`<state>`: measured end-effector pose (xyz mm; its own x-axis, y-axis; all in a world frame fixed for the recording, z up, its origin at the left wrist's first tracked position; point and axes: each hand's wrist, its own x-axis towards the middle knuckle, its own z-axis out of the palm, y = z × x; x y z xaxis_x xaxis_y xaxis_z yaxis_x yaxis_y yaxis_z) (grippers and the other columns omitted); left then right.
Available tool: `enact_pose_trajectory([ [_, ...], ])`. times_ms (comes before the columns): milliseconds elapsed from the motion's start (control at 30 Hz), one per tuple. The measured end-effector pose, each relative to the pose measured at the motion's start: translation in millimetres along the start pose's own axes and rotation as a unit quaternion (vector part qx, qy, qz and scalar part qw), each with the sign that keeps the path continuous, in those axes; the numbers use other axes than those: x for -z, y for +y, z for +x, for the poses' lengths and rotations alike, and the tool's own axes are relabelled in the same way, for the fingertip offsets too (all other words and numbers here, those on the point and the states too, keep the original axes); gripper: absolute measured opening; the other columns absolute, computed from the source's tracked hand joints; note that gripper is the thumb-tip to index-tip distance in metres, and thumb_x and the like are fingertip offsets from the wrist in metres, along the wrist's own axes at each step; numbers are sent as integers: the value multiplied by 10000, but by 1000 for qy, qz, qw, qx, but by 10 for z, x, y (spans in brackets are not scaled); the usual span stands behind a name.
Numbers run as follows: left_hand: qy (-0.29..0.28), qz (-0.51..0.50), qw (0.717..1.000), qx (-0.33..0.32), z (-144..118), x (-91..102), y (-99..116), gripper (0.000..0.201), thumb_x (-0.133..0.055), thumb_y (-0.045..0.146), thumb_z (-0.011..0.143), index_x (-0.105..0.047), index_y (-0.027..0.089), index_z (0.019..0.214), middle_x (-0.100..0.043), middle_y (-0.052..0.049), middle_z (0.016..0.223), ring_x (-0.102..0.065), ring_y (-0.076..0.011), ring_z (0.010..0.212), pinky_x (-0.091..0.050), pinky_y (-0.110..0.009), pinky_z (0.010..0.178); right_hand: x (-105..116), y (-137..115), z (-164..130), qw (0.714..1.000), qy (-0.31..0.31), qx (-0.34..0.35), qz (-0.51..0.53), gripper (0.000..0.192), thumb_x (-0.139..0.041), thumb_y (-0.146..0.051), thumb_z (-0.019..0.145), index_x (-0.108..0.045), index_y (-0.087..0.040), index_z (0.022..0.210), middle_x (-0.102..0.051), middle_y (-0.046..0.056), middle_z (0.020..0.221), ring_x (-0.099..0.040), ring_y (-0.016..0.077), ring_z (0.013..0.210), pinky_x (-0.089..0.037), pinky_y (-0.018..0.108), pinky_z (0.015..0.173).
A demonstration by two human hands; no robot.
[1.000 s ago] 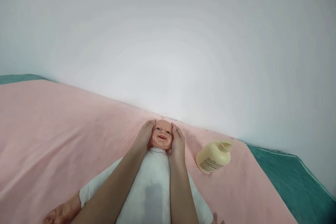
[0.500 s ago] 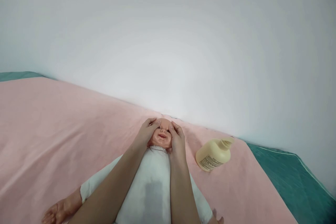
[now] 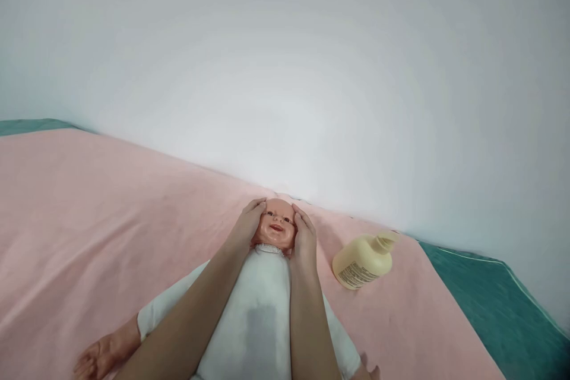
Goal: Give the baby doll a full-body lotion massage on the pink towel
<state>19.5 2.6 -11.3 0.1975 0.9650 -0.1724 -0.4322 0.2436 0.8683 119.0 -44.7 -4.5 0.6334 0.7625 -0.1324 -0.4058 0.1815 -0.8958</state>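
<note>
A baby doll (image 3: pixel 262 285) in a white cloth suit lies on its back, its smiling plastic face turned up. My left hand (image 3: pixel 250 227) cups the left side of its head, fingers curved along the temple. On the opposite side, my right hand (image 3: pixel 305 234) presses against the head in the same way, fingertips beside the eye. The doll's head is held between my palms, with both eyes showing. My forearms cover part of its arms and sides.
A pale yellow pump bottle (image 3: pixel 363 261) stands to the right of the doll. Everything rests on a pink cloth (image 3: pixel 111 202), with green fabric (image 3: pixel 490 303) beneath it at the edges. A white wall (image 3: pixel 285 71) rises just behind the head.
My thumbs have slid off the doll's brow and eye area outward to the sides of the head, so its eyes now show fully. The bottle stays put.
</note>
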Motion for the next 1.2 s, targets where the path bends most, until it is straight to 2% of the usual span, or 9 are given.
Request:
enact_pose_trajectory([
  [100, -11, 1, 1000, 16, -26, -4, 2, 434, -671, 541, 727, -621, 150, 908, -691, -88, 905, -668, -249, 880, -524, -341, 780, 11, 51, 13, 999, -5, 26, -41, 406, -740, -392, 620, -680, -195, 970, -692, 58, 1041, -625, 229, 1011, -524, 332, 843],
  [167, -13, 22, 999, 31, -56, -10, 25, 504, -671, 594, 719, -611, 147, 943, -693, -106, 935, -672, -258, 888, -527, -344, 773, 17, 73, 12, 997, -10, 37, -64, 470, -759, -420, 616, -655, -195, 1015, -670, 68, 1082, -608, 230, 1048, -513, 326, 863],
  [367, -6, 107, 994, 9, -78, -17, 58, 497, -730, 384, 735, -550, 157, 1138, -633, -150, 1157, -644, -271, 1021, -512, -357, 844, 34, 93, 16, 996, -26, 44, -71, 507, -762, -396, 601, -621, -188, 1041, -638, 84, 1124, -610, 232, 1031, -520, 318, 828],
  [667, -7, 98, 995, -19, 25, 20, -49, 318, -643, 341, 801, -588, 166, 1060, -662, -120, 1089, -640, -244, 1011, -498, -344, 878, 3, 45, -3, 998, 0, 31, -59, 381, -714, -350, 612, -663, -193, 955, -678, 54, 1029, -624, 214, 977, -519, 314, 822],
  [800, -6, 91, 996, -7, 38, 22, -38, 251, -567, 313, 839, -593, 181, 1051, -648, -113, 1138, -631, -243, 1031, -491, -361, 895, 18, 19, -8, 1000, -6, 4, -27, 367, -689, -302, 608, -694, -200, 961, -679, 56, 1090, -636, 218, 960, -536, 322, 788],
  [933, -7, 79, 997, 2, 46, 31, -30, 240, -511, 279, 853, -614, 189, 1051, -653, -99, 1135, -635, -237, 1023, -489, -367, 901, 28, 15, 12, 1000, -5, -12, -17, 342, -646, -251, 627, -722, -191, 956, -699, 58, 1055, -657, 211, 899, -545, 335, 779],
  [1067, 7, 58, 998, -23, 32, 34, -48, 250, -516, 334, 859, -632, 165, 1001, -670, -105, 1089, -639, -238, 1001, -490, -364, 897, 39, 31, 36, 1000, -14, 3, -14, 310, -659, -274, 652, -735, -186, 940, -710, 62, 1041, -655, 215, 931, -540, 345, 816],
  [1200, -8, 69, 997, -19, -30, 14, -19, 406, -624, 516, 795, -623, 150, 971, -687, -125, 1028, -657, -253, 946, -511, -353, 836, 37, 47, 17, 998, -22, 34, -43, 377, -716, -370, 660, -705, -178, 985, -697, 70, 1075, -638, 226, 997, -523, 336, 859],
])
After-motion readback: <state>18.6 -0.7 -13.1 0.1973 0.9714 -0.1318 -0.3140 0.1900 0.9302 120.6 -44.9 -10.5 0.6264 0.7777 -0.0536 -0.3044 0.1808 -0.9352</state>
